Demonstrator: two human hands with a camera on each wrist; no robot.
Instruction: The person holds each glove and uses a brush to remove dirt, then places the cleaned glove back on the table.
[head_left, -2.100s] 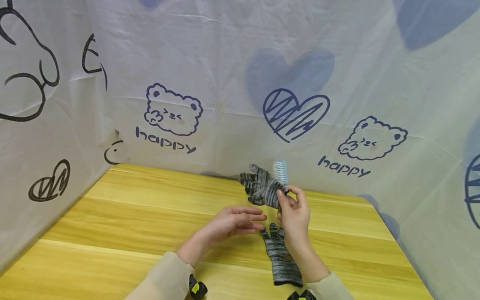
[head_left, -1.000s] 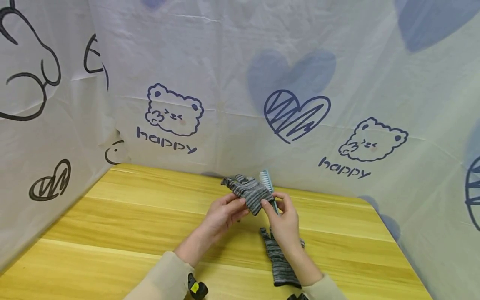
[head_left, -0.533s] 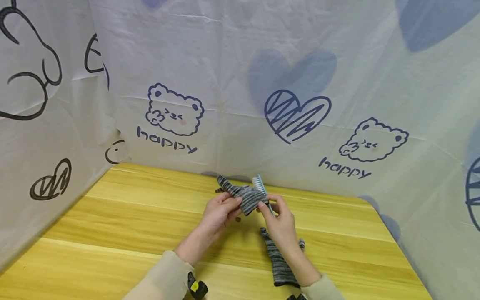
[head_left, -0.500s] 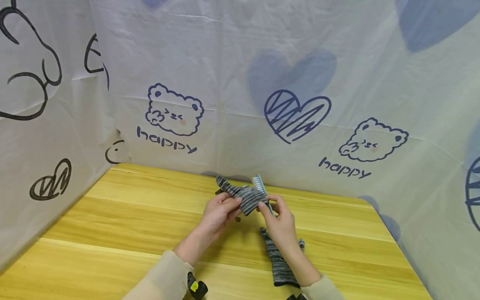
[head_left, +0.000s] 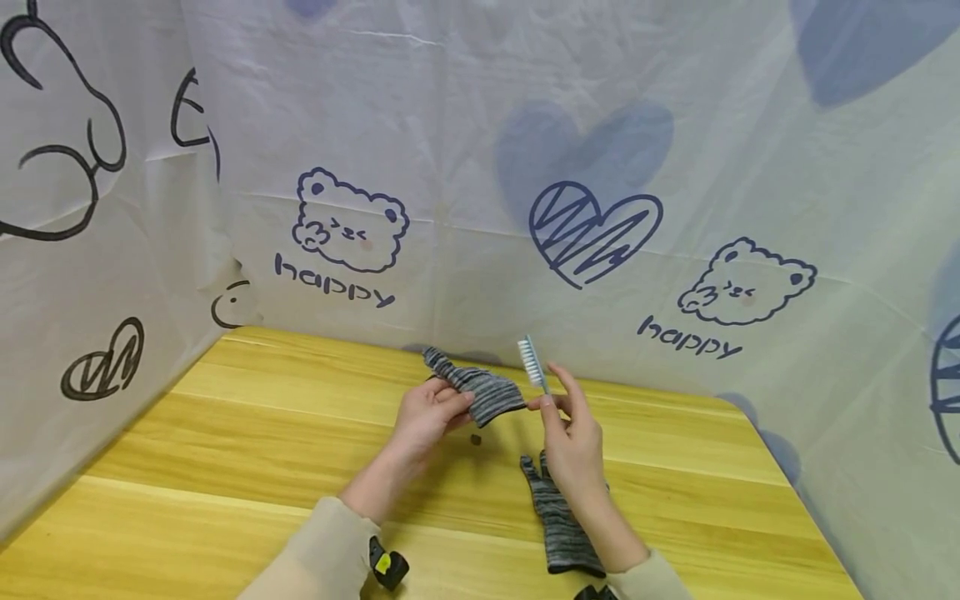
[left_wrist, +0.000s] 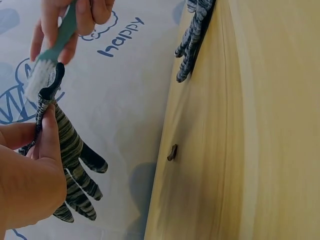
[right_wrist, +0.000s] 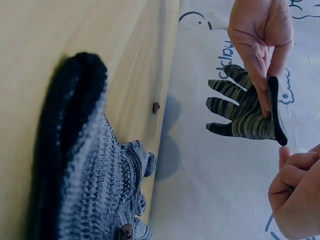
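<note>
My left hand [head_left: 422, 423] pinches a grey-and-black striped knit glove [head_left: 495, 397] near its cuff, above the table's far part. The glove's fingers point away to the left in the head view. Beside the cuff, my right hand [head_left: 576, 442] grips a light blue brush [head_left: 531, 363] with white bristles, its head pointing up. In the left wrist view the bristles [left_wrist: 39, 79] are by the cuff opening; whether they touch it I cannot tell. A matching glove [head_left: 561, 529] lies on the table, partly hidden under my right forearm.
A small dark brown bit [head_left: 476, 439] lies on the wooden table [head_left: 225, 467] below the held glove. Another brown bit [right_wrist: 125, 231] sits on the lying glove in the right wrist view. A printed white curtain [head_left: 450, 125] hangs behind the table.
My left hand has taken hold of the glove that my right hand held, and has moved it left. My right hand has let go of it and keeps the brush, now raised apart from it.
</note>
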